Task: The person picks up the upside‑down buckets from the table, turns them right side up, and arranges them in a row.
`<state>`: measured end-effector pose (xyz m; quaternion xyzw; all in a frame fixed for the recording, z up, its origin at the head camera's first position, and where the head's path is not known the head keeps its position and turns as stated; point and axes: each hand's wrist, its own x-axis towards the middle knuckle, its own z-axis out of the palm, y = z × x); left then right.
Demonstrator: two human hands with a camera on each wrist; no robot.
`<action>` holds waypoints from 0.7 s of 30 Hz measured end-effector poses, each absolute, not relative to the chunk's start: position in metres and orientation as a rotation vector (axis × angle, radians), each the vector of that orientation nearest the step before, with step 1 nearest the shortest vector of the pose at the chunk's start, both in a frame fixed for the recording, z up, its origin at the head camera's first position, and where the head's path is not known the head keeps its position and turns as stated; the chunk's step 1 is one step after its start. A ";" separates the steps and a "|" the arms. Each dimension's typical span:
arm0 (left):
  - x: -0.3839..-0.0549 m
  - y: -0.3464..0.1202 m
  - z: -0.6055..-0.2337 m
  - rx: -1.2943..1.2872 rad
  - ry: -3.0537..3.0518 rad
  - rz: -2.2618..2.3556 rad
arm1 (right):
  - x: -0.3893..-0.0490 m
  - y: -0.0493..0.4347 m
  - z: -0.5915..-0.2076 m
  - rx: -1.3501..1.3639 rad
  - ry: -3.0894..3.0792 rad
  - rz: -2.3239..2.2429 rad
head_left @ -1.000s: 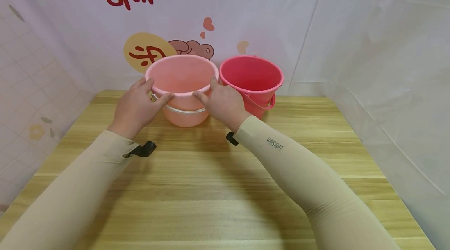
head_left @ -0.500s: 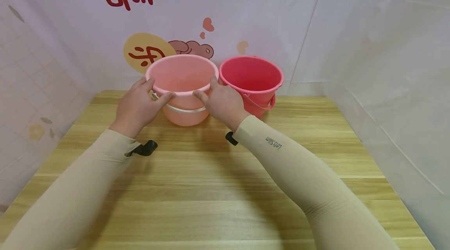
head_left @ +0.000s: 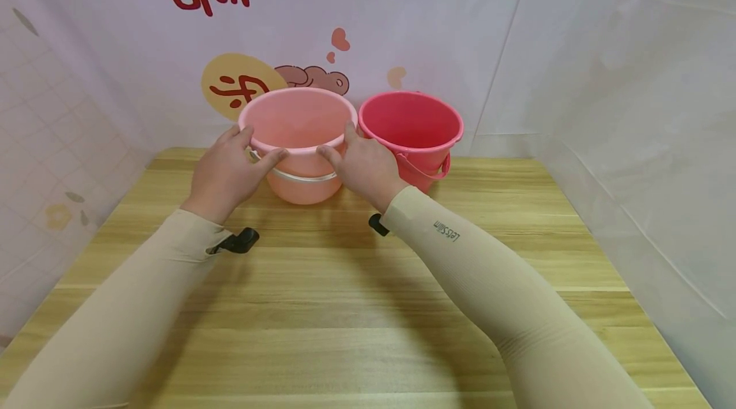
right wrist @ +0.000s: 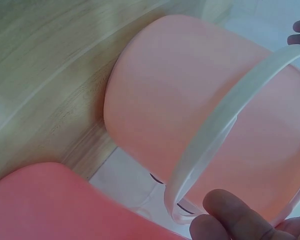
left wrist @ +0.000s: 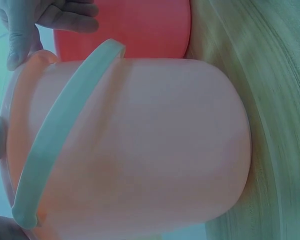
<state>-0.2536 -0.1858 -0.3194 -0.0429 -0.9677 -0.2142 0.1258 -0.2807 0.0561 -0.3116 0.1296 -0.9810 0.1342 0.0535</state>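
A light pink bucket [head_left: 305,190] stands upright toward the back of the table, its white handle [left wrist: 65,125] hanging down over the near side. On the rim's left side, my left hand [head_left: 224,171] holds it, thumb along the front. From the right, my right hand [head_left: 368,166] grips the same rim, with its thumb at the front and forefinger at the side. In the right wrist view, the right fingers [right wrist: 235,215] show beside the handle's end. A darker pink bucket [head_left: 411,124] stands immediately right of the light one, behind my right hand.
The wooden table [head_left: 333,332] extends toward me under both forearms. Behind the buckets hangs a white printed backdrop [head_left: 448,25] with red lettering and hearts. Pale side sheets [head_left: 650,140] border the table left and right. The darker bucket's handle [head_left: 431,172] droops at its front.
The light pink bucket has shifted very slightly away from me, toward the backdrop, with both hands staying on its rim. The darker bucket has not moved.
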 end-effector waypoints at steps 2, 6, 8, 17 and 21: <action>-0.254 -0.185 -0.319 -0.122 -2.823 -0.625 | -0.281 0.056 -0.312 0.392 -2.986 0.418; -0.254 -0.184 -0.318 -0.117 -2.830 -0.633 | -0.283 0.057 -0.312 0.398 -2.997 0.456; -0.255 -0.184 -0.318 -0.118 -2.827 -0.636 | -0.283 0.058 -0.311 0.399 -3.008 0.467; -0.258 -0.182 -0.319 -0.129 -2.813 -0.632 | -0.286 0.057 -0.309 0.362 -3.066 0.485; -0.258 -0.181 -0.318 -0.126 -2.815 -0.645 | -0.288 0.056 -0.309 0.345 -3.069 0.513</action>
